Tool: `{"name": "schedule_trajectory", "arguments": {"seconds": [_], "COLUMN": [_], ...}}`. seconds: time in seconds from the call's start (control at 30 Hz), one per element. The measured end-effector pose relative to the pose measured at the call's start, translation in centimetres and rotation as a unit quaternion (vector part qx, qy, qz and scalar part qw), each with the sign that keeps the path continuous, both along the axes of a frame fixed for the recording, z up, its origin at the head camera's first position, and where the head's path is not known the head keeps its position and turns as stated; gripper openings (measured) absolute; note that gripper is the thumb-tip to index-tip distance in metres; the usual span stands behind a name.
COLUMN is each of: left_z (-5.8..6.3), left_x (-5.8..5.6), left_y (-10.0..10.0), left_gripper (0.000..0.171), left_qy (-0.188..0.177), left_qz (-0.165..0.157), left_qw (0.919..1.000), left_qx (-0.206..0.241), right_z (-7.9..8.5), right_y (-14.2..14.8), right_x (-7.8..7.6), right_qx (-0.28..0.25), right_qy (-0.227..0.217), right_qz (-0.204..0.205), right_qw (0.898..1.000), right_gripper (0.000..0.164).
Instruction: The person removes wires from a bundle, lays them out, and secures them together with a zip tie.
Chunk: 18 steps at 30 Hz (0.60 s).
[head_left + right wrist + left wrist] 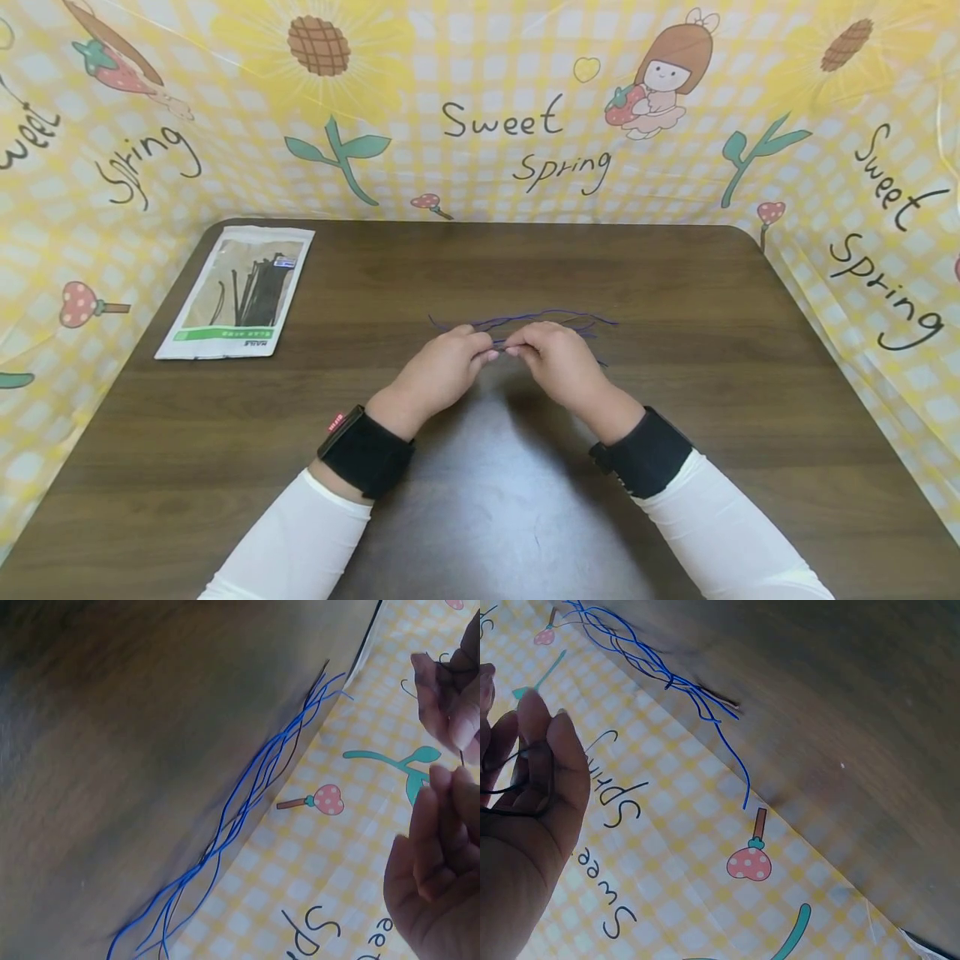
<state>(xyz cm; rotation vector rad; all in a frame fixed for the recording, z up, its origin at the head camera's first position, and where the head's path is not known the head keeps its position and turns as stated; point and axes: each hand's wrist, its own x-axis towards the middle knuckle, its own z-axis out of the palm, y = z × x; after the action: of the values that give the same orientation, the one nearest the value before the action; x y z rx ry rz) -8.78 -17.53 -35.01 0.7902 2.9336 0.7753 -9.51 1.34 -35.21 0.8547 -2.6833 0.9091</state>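
Both hands are close together above the middle of the table, fingertips almost meeting. My left hand [448, 367] pinches a thin black cable tie [510, 813], which curves across its fingers in the left wrist view. My right hand [564, 364] has thumb and fingers pinched on the same tie; a short dark piece shows between the two hands in the right wrist view. Just beyond the hands lies a loose bundle of blue wires [251, 791] with a darker wire among them. In the head view the hands partly cover it.
A white bag [220, 343] with a clear window showing black ties lies at the table's back left. The brown wooden table [480, 267] is bordered by a yellow checked cloth [480, 50] at the back and sides.
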Motion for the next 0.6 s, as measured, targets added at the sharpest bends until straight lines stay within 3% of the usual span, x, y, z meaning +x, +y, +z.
{"name": "schedule_trajectory", "arguments": {"seconds": [0.13, 0.33, 0.6], "left_z": [0.0, -0.1, -0.1], "left_x": [0.0, -0.1, 0.0], "left_y": [-0.2, -0.7, -1.4], "left_gripper": [0.015, 0.011, 0.016], "left_qy": [-0.007, 0.006, 0.003], "left_qz": [-0.001, 0.006, 0.021], "left_qw": [0.9998, 0.9992, 0.9989], "left_qx": [-0.016, -0.04, -0.041], "right_z": [0.1, 0.2, 0.5], "right_y": [0.5, 1.9, 4.5], "right_x": [-0.2, -0.7, -1.2], "right_qx": [0.014, 0.039, 0.046], "right_qy": [0.033, 0.065, 0.05], "right_qz": [-0.04, -0.068, -0.104], "right_qw": [0.999, 0.995, 0.992], "right_gripper": [0.004, 0.003, 0.005]}}
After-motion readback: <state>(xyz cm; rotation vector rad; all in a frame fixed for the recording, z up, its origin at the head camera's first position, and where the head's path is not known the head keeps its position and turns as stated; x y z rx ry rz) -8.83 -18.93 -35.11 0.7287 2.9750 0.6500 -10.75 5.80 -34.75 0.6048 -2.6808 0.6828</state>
